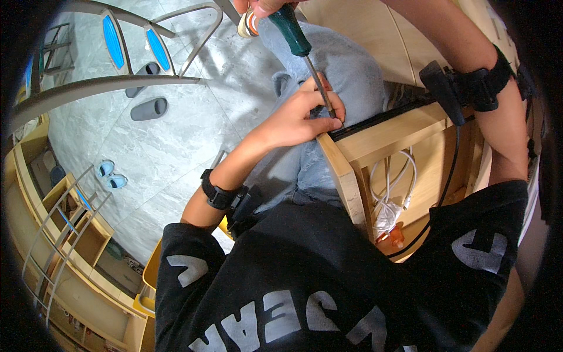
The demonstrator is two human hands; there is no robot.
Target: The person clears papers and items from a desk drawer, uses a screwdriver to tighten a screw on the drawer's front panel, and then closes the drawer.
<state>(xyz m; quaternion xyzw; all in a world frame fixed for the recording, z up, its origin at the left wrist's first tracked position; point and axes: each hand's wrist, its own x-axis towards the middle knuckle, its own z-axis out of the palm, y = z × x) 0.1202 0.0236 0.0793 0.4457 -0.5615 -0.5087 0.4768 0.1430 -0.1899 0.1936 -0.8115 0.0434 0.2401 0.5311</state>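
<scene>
At the top edge, my right hand [267, 6] closes on the dark green handle of a screwdriver [294, 36]; part of this hand is cut off by the frame. The metal shaft slants down to a corner of a light wooden drawer [399, 134]. There my left hand [302, 114] pinches thumb and fingers together around the screwdriver's tip, beside a black metal rail [384, 117] along the drawer's side. Whatever small thing lies between those fingertips is hidden. The drawer rests against my legs in blue-grey trousers [346, 58].
White cables [387, 190] and a small orange item [397, 236] lie within the drawer. A metal ladder with blue treads [113, 42] stands at the left. Grey slippers [149, 110] and blue slippers [111, 175] are on the tiled floor [193, 141]. Wooden panels [375, 29] rise beyond my legs.
</scene>
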